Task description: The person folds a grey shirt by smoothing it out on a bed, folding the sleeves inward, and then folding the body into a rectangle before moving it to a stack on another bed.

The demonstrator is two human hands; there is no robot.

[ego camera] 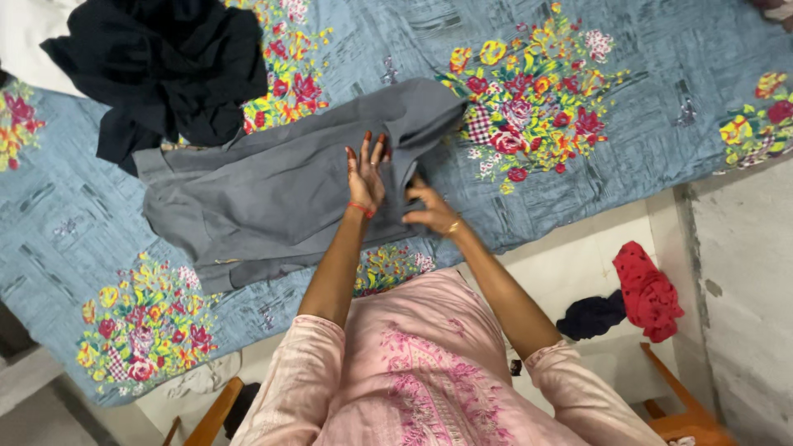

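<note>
A grey garment (264,198) lies spread on a blue bedspread (644,74) printed with bright flowers. My left hand (365,172) stands upright on the garment's right part, fingers straight and together, a red thread around the wrist. My right hand (431,211) pinches the grey cloth at its right edge, where a fold (425,111) is turned up and over. Both my arms come from pink sleeves at the bottom of the view.
A black heap of clothes (165,66) lies at the upper left, touching the grey garment. A red cloth (648,289) and a dark blue one (591,316) lie on the pale floor at the right. Orange wooden furniture (677,405) is at the lower right.
</note>
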